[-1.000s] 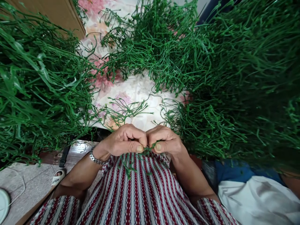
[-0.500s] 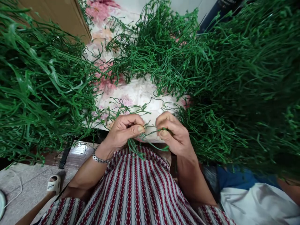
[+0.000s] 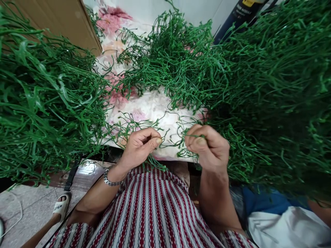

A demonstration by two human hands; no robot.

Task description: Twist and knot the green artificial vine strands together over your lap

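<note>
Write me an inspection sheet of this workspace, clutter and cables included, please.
Surface: white, pink-flowered cover, partly hidden.
Job's things: thin green stems, heaped left, right and at the far side; loose strands in the middle.
Clutter: brown cardboard box, far left; dark blue cylinder, far right.
Grips: left hand pinches stems, some hanging below; right hand, apart from it, closed on a stem.
Cables: thin white cord on speckled grey floor.
Surroundings: cream slipper on a foot; pale wall behind.

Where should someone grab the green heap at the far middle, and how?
I'd probably pinch a few thin stems at the near edge of the green heap, coming from the person's side: there the ends splay loosely over the flowered cover, while the middle looks densely tangled.
</note>
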